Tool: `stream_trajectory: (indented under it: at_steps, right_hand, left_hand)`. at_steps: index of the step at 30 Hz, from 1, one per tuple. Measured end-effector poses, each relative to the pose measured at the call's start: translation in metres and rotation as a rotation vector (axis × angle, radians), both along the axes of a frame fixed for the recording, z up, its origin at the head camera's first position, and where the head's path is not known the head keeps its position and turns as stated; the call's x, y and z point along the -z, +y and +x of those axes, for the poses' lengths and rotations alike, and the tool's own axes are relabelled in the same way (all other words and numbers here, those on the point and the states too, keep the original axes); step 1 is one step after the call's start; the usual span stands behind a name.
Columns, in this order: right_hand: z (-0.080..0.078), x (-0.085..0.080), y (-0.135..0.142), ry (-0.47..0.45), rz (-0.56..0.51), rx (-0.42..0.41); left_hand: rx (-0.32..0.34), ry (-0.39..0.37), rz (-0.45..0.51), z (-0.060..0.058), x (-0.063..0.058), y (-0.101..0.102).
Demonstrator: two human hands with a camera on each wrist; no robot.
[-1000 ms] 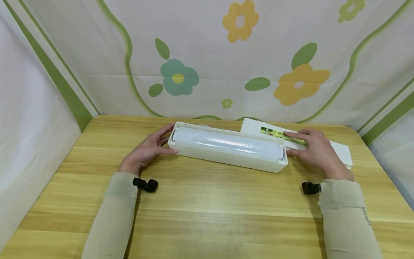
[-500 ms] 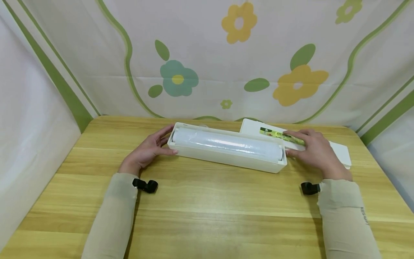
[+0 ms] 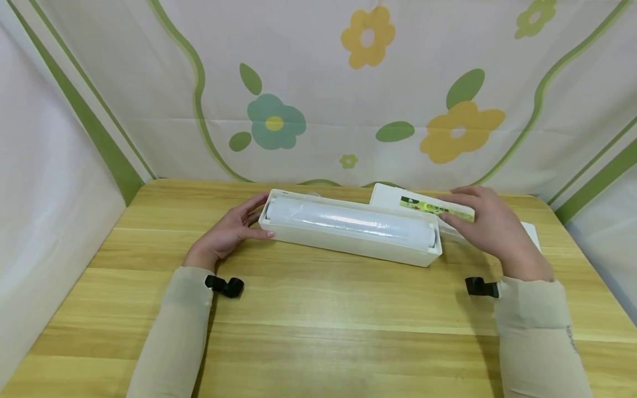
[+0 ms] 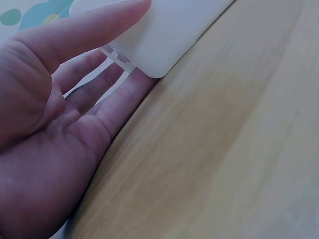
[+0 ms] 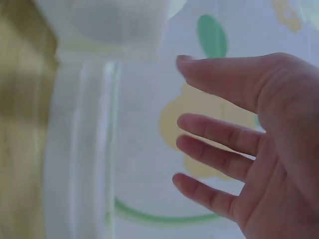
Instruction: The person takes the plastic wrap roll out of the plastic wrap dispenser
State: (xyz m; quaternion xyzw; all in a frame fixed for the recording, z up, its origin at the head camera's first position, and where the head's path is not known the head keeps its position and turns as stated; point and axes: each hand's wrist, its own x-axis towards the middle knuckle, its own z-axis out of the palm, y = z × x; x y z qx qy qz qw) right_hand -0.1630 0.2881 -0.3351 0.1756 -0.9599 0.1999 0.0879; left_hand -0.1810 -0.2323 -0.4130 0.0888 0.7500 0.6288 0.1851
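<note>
A long white cling film box (image 3: 348,247) lies slightly angled on the table, its top off and a roll of cling film (image 3: 348,218) inside. My left hand (image 3: 226,231) holds the box's left end, thumb on the front wall; in the left wrist view the other fingers (image 4: 130,92) reach behind and under the corner. Behind the box's right half lies its flat white lid (image 3: 385,194) with a green and yellow label (image 3: 412,202). Over that lid hovers my right hand (image 3: 490,224). In the right wrist view its fingers (image 5: 219,137) are spread, with nothing between them and the thumb.
The wooden table (image 3: 318,326) reaches back to a white curtain (image 3: 318,94) printed with flowers and leaves. More white cloth (image 3: 50,182) hangs at both sides. A black wrist camera (image 3: 226,286) sticks out from each sleeve.
My right hand has lifted off the lid and box end, shifting slightly right, so more of the label shows. The left hand and the box stay in place.
</note>
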Motion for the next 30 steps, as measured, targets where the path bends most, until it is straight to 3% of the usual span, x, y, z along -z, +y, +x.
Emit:
stream_trajectory:
  at_steps: [6,15,22,30]
  right_hand:
    - [0.004,-0.007,-0.018,0.124,-0.05,-0.058]
    - [0.004,-0.002,-0.045,0.082,-0.112,-0.236]
    - [0.007,-0.001,-0.051,-0.075,-0.048,-0.142]
    - [0.007,0.0,-0.059,-0.08,0.009,-0.121]
  left_hand:
    - [0.0,-0.003,-0.005,0.0,0.001,0.0]
    - [0.0,0.006,-0.003,-0.001,0.001,0.001]
    - [0.009,0.003,0.018,-0.002,0.001,0.002]
    - [0.005,-0.003,0.0,-0.002,0.0,0.001]
